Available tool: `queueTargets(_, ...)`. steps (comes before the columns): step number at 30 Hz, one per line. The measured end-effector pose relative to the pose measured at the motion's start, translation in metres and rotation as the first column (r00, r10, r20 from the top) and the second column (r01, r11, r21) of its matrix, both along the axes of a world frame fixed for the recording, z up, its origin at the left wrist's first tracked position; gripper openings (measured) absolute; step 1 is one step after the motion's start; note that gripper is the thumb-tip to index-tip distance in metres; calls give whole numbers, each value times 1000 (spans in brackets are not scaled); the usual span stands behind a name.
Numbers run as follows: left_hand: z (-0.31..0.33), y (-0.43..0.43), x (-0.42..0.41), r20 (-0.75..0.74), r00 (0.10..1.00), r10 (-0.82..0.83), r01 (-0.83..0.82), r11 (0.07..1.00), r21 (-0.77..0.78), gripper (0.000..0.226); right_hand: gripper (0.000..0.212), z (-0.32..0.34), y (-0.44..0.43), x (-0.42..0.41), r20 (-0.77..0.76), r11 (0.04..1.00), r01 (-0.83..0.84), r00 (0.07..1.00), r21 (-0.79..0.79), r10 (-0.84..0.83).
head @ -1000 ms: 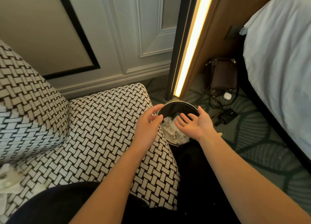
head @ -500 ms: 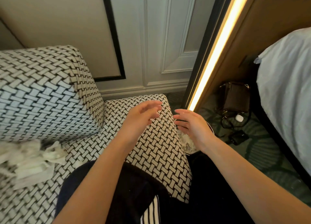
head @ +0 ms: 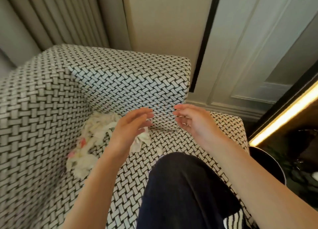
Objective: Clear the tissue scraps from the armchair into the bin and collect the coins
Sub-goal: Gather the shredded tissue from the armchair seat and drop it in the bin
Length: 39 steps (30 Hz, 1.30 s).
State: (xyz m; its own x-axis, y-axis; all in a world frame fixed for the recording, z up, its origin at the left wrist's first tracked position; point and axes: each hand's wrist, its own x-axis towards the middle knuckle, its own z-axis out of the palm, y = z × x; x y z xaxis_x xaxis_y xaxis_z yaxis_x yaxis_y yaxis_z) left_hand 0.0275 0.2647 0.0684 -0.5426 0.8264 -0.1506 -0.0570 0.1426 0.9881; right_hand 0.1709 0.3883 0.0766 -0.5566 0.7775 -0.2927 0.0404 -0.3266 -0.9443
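My left hand and right hand hover over the armchair seat, fingers loosely apart, holding nothing. The tissue scraps are piled in the seat's back left corner.

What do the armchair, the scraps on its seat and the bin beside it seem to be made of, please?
Armchair: matt woven fabric, judging by its black-and-white basketweave. Scraps: thin soft paper, probably tissue; white, crumpled, ragged-edged. Bin: dark with a shiny rim, perhaps metal or plastic; unclear.
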Motion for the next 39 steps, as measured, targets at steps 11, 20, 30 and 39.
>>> queueTargets(11, -56, -92, -39, 149, 909, 390, -373, 919, -127, 23, 39, -83, -43, -113, 604, 876, -377, 786, 300, 131)
queueTargets(20, -79, -102, -21, 150, 904, 401, -364, 903, -227, 21, 67, -128, -25, -122, 913, 520, -815, 381, 257, 145)
queueTargets(30, -88, -89, -34, 3, 917, 399, -386, 888, -249, 18, 21, -116, -24, -122, 833, 603, -706, 540, 371, 120)
queueTargets(39, -112, -32, -60, -657, 752, -57, -194, 933, -303, 45, 24, -87, -21, -108, 659, 833, -389, 751, 393, 40)
